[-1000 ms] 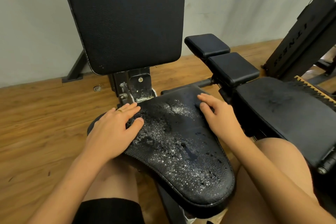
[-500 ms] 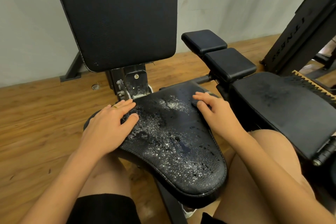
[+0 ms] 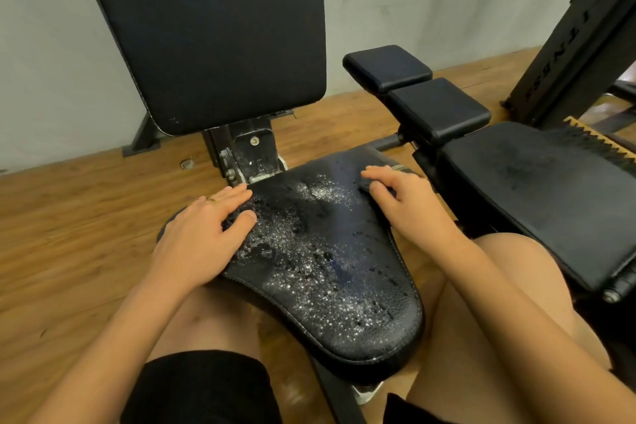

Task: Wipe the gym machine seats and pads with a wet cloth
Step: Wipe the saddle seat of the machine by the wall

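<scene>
Black pebbled seat (image 3: 327, 272), water-beaded, left hand (image 3: 203, 234) flat, right hand (image 3: 409, 205) seemingly flat

Black pebbled seat (image 3: 330, 272) speckled with silvery water droplets; black back pad (image 3: 213, 27); brown wood-grain floor (image 3: 69, 217); grey wall (image 3: 44, 62)

text: "ITNESS" — partial, rotated | on: black machine frame (image 3: 564, 52); far right

backrest (image 3: 206, 27): top cut off | seat (image 3: 327, 268): rear corners under left hand (image 3: 203, 234), right hand (image 3: 409, 206)
</scene>
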Demonstrator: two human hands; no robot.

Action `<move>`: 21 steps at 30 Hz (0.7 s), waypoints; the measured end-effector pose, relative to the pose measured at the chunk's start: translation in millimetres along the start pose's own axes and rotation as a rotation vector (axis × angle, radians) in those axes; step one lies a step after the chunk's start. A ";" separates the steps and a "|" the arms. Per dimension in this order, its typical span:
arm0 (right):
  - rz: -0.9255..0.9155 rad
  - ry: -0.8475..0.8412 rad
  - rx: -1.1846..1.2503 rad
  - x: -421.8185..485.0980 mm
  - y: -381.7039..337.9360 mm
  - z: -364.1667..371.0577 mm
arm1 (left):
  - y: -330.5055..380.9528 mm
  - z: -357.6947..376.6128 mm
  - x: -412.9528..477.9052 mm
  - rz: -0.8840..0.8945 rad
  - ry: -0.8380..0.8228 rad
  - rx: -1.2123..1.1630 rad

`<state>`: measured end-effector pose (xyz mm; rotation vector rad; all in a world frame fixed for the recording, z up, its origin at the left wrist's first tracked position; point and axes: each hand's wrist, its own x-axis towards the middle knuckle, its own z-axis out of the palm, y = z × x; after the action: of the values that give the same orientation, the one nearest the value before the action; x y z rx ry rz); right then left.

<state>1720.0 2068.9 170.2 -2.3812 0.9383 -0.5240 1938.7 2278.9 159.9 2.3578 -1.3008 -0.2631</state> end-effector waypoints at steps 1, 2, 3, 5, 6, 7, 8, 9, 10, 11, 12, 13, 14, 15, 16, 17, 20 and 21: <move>-0.022 0.015 0.019 -16.3 -0.2 -1.0 | 0.5 0.3 -0.5 -0.010 0.008 -0.008; -0.046 0.033 0.033 -28.9 0.1 -1.2 | 1.4 0.6 -0.7 -0.017 0.016 -0.013; -0.062 0.045 0.044 -35.8 1.2 -0.4 | 2.6 0.5 -1.0 -0.021 0.024 -0.014; -0.074 0.053 0.048 -28.8 5.6 1.9 | 5.0 0.2 0.0 -0.025 0.035 -0.002; -0.076 0.051 0.036 -17.5 6.4 3.4 | 4.6 -1.2 -0.2 -0.028 0.035 0.001; -0.071 0.046 0.016 -3.3 8.0 4.8 | 4.3 -2.5 0.0 -0.030 0.031 0.002; -0.053 0.043 -0.004 10.1 10.0 4.3 | 5.1 -2.5 0.7 -0.024 0.024 0.005; -0.030 0.036 -0.026 21.8 13.0 4.0 | 5.7 -1.7 1.3 -0.020 0.014 0.007; -0.011 0.024 -0.048 29.5 15.7 4.5 | 7.1 -1.1 1.0 -0.017 0.011 0.010; -0.001 0.013 -0.068 31.5 17.2 5.0 | 7.9 -0.3 0.4 -0.012 0.013 0.011; 0.002 0.009 -0.075 28.6 16.6 4.3 | 8.7 0.3 0.0 -0.004 0.019 0.010; 0.001 0.016 -0.058 21.0 13.6 2.6 | 9.8 0.1 -0.6 -0.002 0.023 0.006; -0.005 0.026 -0.023 9.5 9.3 0.6 | 9.9 -0.3 -0.7 -0.008 0.025 0.001; -0.015 0.029 0.021 -6.2 2.7 -2.5 | 8.9 -0.8 -0.6 -0.019 0.022 -0.004; -0.029 0.028 0.065 -24.6 -3.9 -6.0 | 8.2 -1.5 -0.4 -0.029 0.021 -0.009; -0.048 0.026 0.102 -44.2 -10.0 -8.7 | 7.2 -1.3 -0.3 -0.036 0.018 -0.012; -0.101 0.030 0.174 -90.1 -19.5 -13.7 | 5.2 0.4 0.0 -0.039 0.022 -0.014; -0.105 0.033 0.189 -92.0 -19.2 -13.6 | 4.8 0.4 0.2 -0.043 0.029 -0.016</move>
<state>1659.7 2141.8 177.7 -2.2652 0.7449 -0.6642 1935.1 2276.4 161.7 2.3695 -1.2310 -0.2515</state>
